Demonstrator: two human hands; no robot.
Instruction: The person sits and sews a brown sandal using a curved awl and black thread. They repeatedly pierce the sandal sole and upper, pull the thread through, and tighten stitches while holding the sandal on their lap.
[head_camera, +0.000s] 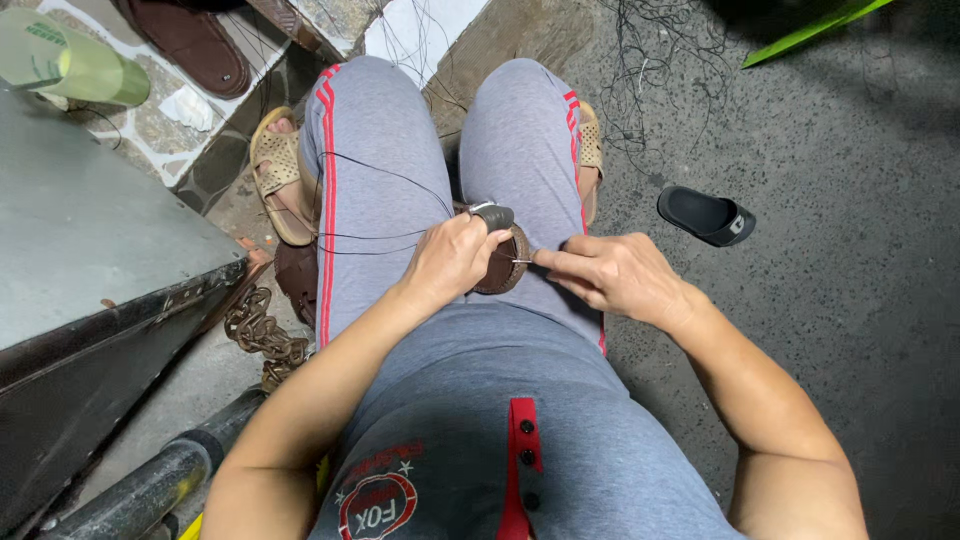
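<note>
My left hand (452, 257) is closed around a brown leather shoe part (507, 268) that rests between my knees, with a dark thimble-like cap (493, 215) on its thumb. My right hand (612, 273) pinches a thin needle (522, 261) at the edge of the brown piece. Dark thread (385, 172) runs from the piece across my left thigh. I sit in grey trousers with red stripes (328, 190).
A grey metal table (90, 230) stands at the left with a green roll (70, 62) beyond it. A rusty chain (262, 335) and a black pipe (150, 485) lie below. A black slipper (706, 215) lies on the concrete at right. Loose threads (650, 70) lie ahead.
</note>
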